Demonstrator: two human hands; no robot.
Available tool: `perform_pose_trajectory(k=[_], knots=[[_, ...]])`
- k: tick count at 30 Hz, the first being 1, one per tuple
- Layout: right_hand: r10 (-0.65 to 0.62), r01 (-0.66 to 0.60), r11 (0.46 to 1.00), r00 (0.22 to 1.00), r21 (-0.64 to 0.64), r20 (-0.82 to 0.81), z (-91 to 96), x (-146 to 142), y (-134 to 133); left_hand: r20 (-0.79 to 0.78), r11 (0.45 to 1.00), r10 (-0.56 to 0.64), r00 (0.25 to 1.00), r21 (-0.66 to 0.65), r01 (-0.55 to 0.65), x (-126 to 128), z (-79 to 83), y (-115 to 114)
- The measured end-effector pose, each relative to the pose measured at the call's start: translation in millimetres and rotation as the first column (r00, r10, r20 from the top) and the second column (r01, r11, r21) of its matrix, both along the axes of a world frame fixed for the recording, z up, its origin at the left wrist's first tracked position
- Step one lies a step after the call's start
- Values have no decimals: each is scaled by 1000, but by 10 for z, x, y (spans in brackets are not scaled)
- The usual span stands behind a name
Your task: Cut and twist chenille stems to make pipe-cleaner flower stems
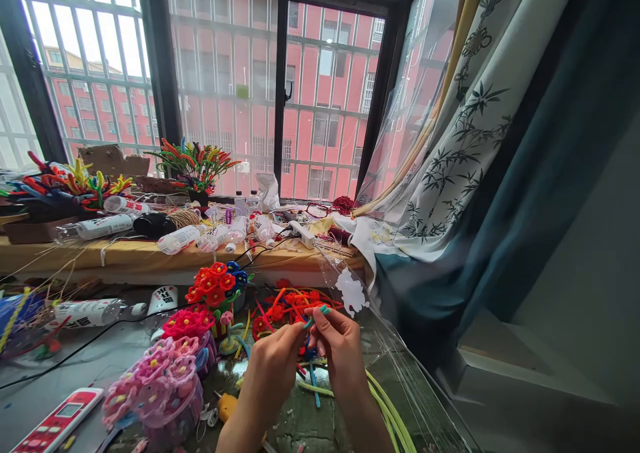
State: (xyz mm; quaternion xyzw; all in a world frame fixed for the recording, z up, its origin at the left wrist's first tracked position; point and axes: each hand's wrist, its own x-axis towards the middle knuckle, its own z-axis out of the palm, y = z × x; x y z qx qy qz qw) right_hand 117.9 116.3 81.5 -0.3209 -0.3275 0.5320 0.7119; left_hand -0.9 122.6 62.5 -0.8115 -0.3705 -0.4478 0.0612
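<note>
Close in, left hand (pixel 273 366) and right hand (pixel 341 348) raised together over the tabletop (pixel 300 423), each grip pinched narrow on one teal pipe cleaner (pixel 323 310), fingertips meeting to steady it; pink flower basket (pixel 165 386) just left, within reach.

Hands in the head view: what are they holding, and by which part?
The left hand and right hand pinch a teal pipe cleaner near its upper end, with fingertips.

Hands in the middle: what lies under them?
The left hand and right hand pinch a teal pipe cleaner; under them lie yellow-green pipe cleaners and a blue piece on the table. Anything beneath the palms is covered.
</note>
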Motion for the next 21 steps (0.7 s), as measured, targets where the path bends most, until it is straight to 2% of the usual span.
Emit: perform_pose_trajectory(k=[3,5,8,10,12,13,18,21], knots=[[10,-17,998,993,54,118,-5,43,-16,186,965,-128,974,-202,166,-13,72,-19],[16,-32,996,985,87,171,-6,64,-31,322,888,-165,932,-363,283,-39,135,-39],[54,-77,989,982,123,183,-1,75,-53,546,674,-167,821,-544,499,-81,190,-59],[72,-95,986,984,137,164,-1,71,-58,677,524,-124,725,-575,628,-91,189,-62],[64,-85,985,989,152,136,-9,58,-53,764,428,-42,644,-568,703,-75,169,-65],[55,-74,984,991,160,124,-15,49,-49,794,407,4,608,-557,724,-57,159,-68],[24,-48,982,990,182,136,-54,10,-24,887,378,207,412,-461,803,59,133,-59],[-14,-17,982,987,188,162,-74,5,-13,888,325,239,394,-455,829,88,118,-20]])
